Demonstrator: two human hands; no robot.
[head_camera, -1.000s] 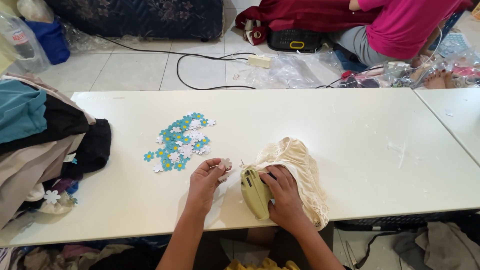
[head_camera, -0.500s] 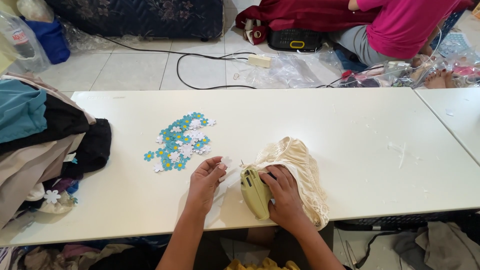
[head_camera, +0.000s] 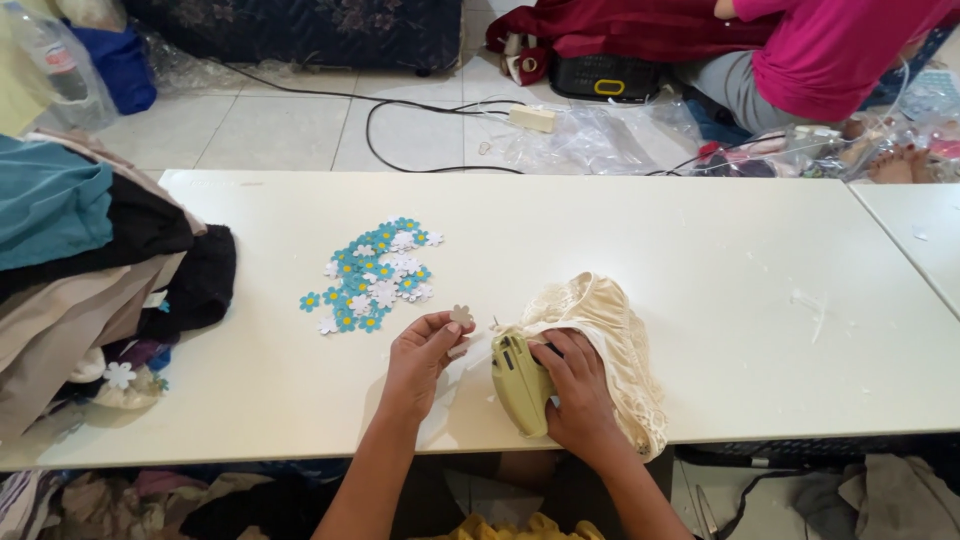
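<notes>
Fingertips of the left hand (head_camera: 420, 362) pinch one small pale flower cutout (head_camera: 461, 315), held up just above the white table (head_camera: 620, 250), thumb and forefinger closed narrowly on its lower edge. Just to the right of that pinch, the right hand (head_camera: 572, 392) wraps closed around a pale green tagging gun (head_camera: 520, 382), its nose pointing away toward the flower, and rests on a single cream lace garment (head_camera: 610, 345) bunched under and beyond the palm. Up and to the left of the held flower lies one loose cluster of blue and white paper flowers (head_camera: 375, 275), too many and too overlapped to count exactly, roughly two to three dozen. Farther left, well apart from both hands, one heap of folded clothes (head_camera: 90, 270) in teal, black and beige sits on the table's end, with a white flower lying on it. Beyond the table's far edge is a tiled floor (head_camera: 270, 125) with a black cable (head_camera: 420, 135) and clear plastic bags (head_camera: 590, 135), and another person in a pink shirt (head_camera: 830, 50) sits there.
</notes>
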